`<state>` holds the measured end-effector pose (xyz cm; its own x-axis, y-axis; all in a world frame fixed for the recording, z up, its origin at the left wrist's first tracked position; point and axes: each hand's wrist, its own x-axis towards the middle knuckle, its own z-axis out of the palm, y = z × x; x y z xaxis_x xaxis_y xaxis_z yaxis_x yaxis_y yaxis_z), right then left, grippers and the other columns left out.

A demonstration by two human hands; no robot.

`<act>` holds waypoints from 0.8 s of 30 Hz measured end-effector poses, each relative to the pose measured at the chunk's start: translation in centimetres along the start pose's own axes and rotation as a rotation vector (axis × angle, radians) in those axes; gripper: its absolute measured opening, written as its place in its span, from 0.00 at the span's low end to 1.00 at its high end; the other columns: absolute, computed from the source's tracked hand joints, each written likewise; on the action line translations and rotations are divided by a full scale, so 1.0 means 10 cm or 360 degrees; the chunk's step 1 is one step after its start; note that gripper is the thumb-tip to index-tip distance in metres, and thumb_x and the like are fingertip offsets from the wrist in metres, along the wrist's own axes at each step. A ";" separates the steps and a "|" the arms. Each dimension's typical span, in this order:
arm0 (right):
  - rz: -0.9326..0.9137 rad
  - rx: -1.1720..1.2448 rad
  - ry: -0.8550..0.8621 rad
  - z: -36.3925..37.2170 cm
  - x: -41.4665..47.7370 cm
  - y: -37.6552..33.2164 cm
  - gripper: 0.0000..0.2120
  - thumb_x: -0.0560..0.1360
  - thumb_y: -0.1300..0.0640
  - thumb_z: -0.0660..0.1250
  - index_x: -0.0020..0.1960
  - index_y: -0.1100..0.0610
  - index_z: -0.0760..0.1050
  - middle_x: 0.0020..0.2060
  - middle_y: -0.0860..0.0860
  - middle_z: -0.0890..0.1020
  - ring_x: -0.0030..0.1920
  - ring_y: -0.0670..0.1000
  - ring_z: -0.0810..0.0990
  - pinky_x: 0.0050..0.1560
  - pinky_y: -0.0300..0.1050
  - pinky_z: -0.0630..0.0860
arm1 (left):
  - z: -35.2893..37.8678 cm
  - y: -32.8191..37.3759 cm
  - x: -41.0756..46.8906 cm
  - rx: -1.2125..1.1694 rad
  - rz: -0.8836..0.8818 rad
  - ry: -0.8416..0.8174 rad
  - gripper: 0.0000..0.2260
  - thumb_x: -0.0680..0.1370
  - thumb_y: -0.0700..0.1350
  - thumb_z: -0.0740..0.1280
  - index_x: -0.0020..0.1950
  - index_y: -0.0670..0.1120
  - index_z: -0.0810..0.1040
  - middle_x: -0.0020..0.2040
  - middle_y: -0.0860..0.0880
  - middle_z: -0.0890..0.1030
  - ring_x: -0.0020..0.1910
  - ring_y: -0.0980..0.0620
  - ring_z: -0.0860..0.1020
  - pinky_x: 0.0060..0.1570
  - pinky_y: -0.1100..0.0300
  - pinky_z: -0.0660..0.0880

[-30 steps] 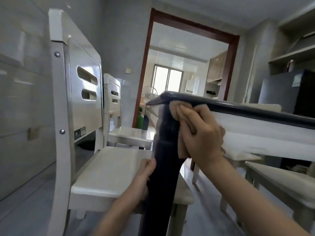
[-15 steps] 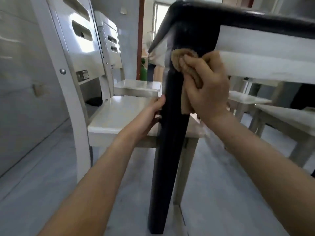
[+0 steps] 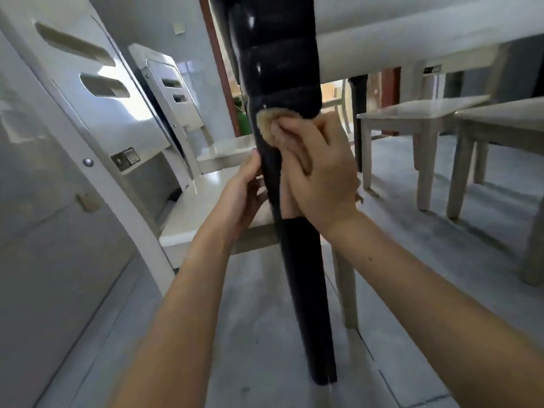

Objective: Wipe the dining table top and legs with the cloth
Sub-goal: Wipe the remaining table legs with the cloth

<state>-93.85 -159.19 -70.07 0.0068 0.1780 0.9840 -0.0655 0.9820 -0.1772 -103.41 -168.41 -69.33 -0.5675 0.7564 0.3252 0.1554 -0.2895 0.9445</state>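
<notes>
A: Where's the cloth [image 3: 272,125]?

B: Pressed flat against the dark table leg [image 3: 297,260], under the right hand [image 3: 321,175], just below the leg's turned bulges.

A: And the left hand [image 3: 243,192]?

B: Curled round the leg's far side, gripping it.

A: Anything crowding in?

B: A white chair [image 3: 200,207] just behind the leg, seat touching close; more pale chairs [image 3: 424,113] stand under the table at right.
</notes>
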 end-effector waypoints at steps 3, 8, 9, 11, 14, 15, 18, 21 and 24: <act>0.0287 -0.0105 0.0231 0.18 -0.19 -0.06 0.13 0.79 0.52 0.62 0.59 0.58 0.77 0.49 0.60 0.77 0.46 0.57 0.77 0.44 0.48 0.79 | 0.04 0.00 -0.01 0.0012 -0.0014 0.0062 0.18 0.82 0.54 0.54 0.65 0.47 0.75 0.58 0.47 0.79 0.58 0.50 0.76 0.64 0.50 0.70; 0.0789 -0.0231 0.0120 0.18 -1.74 -0.06 0.12 0.81 0.47 0.56 0.56 0.55 0.69 0.51 0.54 0.68 0.45 0.55 0.74 0.38 0.54 0.79 | 0.07 0.02 -0.05 0.0048 -0.0041 0.0095 0.19 0.83 0.55 0.53 0.66 0.49 0.74 0.68 0.43 0.75 0.68 0.44 0.71 0.69 0.47 0.67; 0.0871 -0.0273 0.0065 0.17 -1.95 -0.07 0.12 0.80 0.47 0.57 0.55 0.55 0.68 0.51 0.54 0.68 0.45 0.54 0.73 0.37 0.55 0.80 | 0.08 0.01 -0.05 0.0070 -0.0041 0.0108 0.19 0.82 0.55 0.53 0.67 0.49 0.74 0.68 0.45 0.75 0.68 0.45 0.72 0.70 0.47 0.67; 0.0991 -0.0288 0.0052 0.19 -2.02 -0.11 0.12 0.79 0.47 0.57 0.53 0.56 0.67 0.49 0.57 0.71 0.43 0.53 0.73 0.36 0.54 0.80 | 0.08 0.00 -0.05 0.0093 -0.0040 0.0114 0.20 0.82 0.57 0.54 0.68 0.50 0.73 0.66 0.48 0.77 0.67 0.48 0.73 0.69 0.49 0.67; 0.1075 -0.0195 0.0247 0.24 -1.42 -0.20 0.11 0.78 0.51 0.60 0.56 0.56 0.68 0.48 0.60 0.76 0.44 0.50 0.73 0.40 0.47 0.78 | 0.08 -0.01 -0.04 0.0081 -0.0055 0.0143 0.20 0.81 0.58 0.54 0.67 0.51 0.74 0.65 0.50 0.78 0.67 0.49 0.73 0.69 0.50 0.66; 0.1047 -0.0188 0.0313 0.26 -1.16 -0.23 0.11 0.78 0.51 0.60 0.57 0.56 0.69 0.48 0.60 0.76 0.44 0.51 0.74 0.41 0.44 0.77 | 0.09 -0.01 -0.04 0.0087 -0.0070 0.0158 0.20 0.81 0.58 0.54 0.68 0.50 0.73 0.66 0.50 0.78 0.68 0.50 0.72 0.70 0.49 0.65; 0.0901 -0.0224 0.0456 0.29 -0.49 -0.22 0.13 0.79 0.52 0.62 0.58 0.60 0.74 0.49 0.59 0.77 0.46 0.52 0.75 0.45 0.39 0.72 | 0.11 -0.02 -0.06 0.0068 -0.0096 0.0152 0.21 0.81 0.58 0.55 0.68 0.49 0.73 0.64 0.49 0.79 0.66 0.51 0.75 0.68 0.53 0.69; 0.0793 -0.0195 0.0524 0.33 -0.48 -0.17 0.15 0.80 0.50 0.62 0.60 0.59 0.73 0.51 0.56 0.74 0.48 0.51 0.73 0.50 0.36 0.67 | 0.12 0.01 -0.08 0.0126 -0.0155 0.0110 0.19 0.81 0.58 0.53 0.63 0.51 0.76 0.63 0.51 0.80 0.64 0.54 0.76 0.64 0.57 0.71; 0.0856 -0.0138 0.0485 0.38 -1.13 -0.16 0.20 0.81 0.43 0.56 0.59 0.59 0.69 0.51 0.56 0.71 0.47 0.56 0.73 0.50 0.42 0.70 | 0.08 -0.01 -0.02 0.0109 -0.0138 0.0149 0.20 0.81 0.58 0.53 0.66 0.50 0.72 0.68 0.50 0.75 0.69 0.51 0.70 0.72 0.50 0.62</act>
<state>-97.59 -162.97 -80.82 0.2805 0.6467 0.7093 -0.0577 0.7490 -0.6600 -102.68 -168.09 -69.44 -0.6538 0.7177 0.2395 0.1557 -0.1821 0.9709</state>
